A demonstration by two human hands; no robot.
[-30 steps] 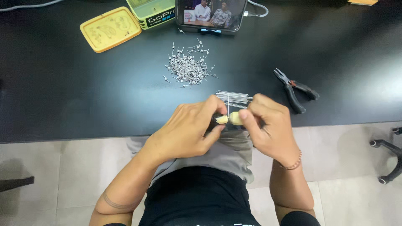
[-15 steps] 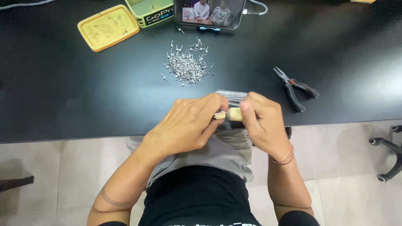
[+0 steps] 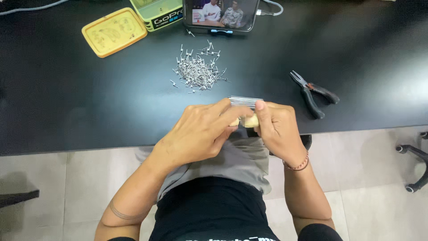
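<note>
Both hands meet at the near edge of the black desk (image 3: 67, 102), close to its middle. The left hand (image 3: 200, 134) and the right hand (image 3: 278, 129) are pressed close together, fingertips touching, and between them they pinch a small pale yellowish piece (image 3: 249, 121) — the left with thumb and forefinger, the right with its thumb laid along it. Just behind the fingertips a bundle of thin metal strips (image 3: 245, 101) shows; whether a hand holds it or it lies on the desk cannot be told.

Farther back, toward the middle of the desk, lies a loose pile of small metal pins (image 3: 198, 71). A pair of black-handled pliers (image 3: 312, 93) lies to the right, well apart from the hands. At the far edge sit a yellow lid (image 3: 113, 31), a green box (image 3: 160, 13) and a phone (image 3: 220, 15) propped upright — its screen lit.
</note>
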